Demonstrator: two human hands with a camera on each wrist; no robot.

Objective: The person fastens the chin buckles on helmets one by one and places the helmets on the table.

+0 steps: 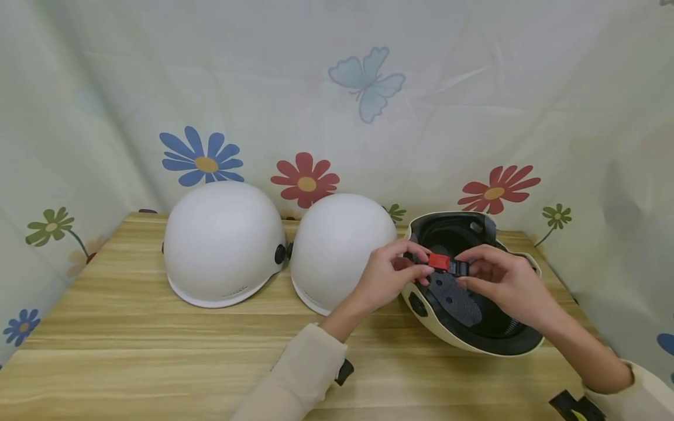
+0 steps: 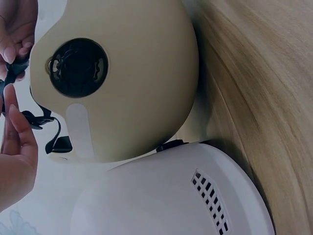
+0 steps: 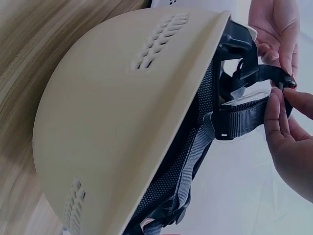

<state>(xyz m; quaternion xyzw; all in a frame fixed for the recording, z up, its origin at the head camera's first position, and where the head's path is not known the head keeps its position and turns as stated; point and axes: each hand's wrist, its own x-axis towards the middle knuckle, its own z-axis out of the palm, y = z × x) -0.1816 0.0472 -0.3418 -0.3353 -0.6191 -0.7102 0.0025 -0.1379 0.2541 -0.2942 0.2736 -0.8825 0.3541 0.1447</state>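
A cream helmet [image 1: 441,328] lies upside down at the right of the table, its black padded inside [image 1: 454,297] facing up. Above its opening is a chin-strap buckle [image 1: 439,262] with a red piece and a black piece, lined up end to end. My left hand [image 1: 387,275] pinches the red end between thumb and fingers. From the other side, my right hand [image 1: 502,282] pinches the black end. In the right wrist view, dark webbing straps [image 3: 244,120] run from the helmet's rim up to the fingers. Whether the two pieces are locked together I cannot tell.
Two white helmets, one at the left [image 1: 223,242] and one in the middle [image 1: 339,248], sit dome up side by side. The middle one stands close to the cream helmet. Behind the wood-grain table [image 1: 174,356] hangs a flower-printed cloth [image 1: 432,140].
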